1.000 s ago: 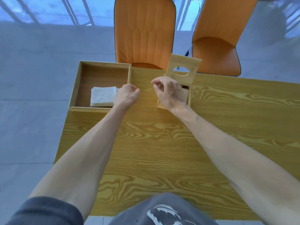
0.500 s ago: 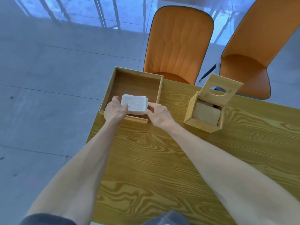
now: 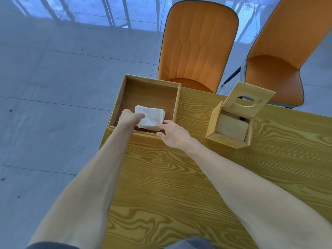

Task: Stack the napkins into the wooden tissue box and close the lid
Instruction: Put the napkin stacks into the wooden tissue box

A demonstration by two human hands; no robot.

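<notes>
Left hand (image 3: pixel 128 118) + right hand (image 3: pixel 173 133): both pinching napkin stack (image 3: pixel 150 117) at opposite sides, prob. to keep pile square for lift. Stack in open wooden tray (image 3: pixel 177 106), worktop's far-left corner. Tissue box (image 3: pixel 212 128) nearby at far edge, lid (image 3: pixel 248 100) propped up, ready to receive; seems partly filled.

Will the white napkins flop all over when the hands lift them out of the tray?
Probably a little. The stack of white paper napkins looks thin and soft, so its edges may droop. The left hand and right hand hold opposite sides, which should keep it together. It likely weighs almost nothing.
</notes>
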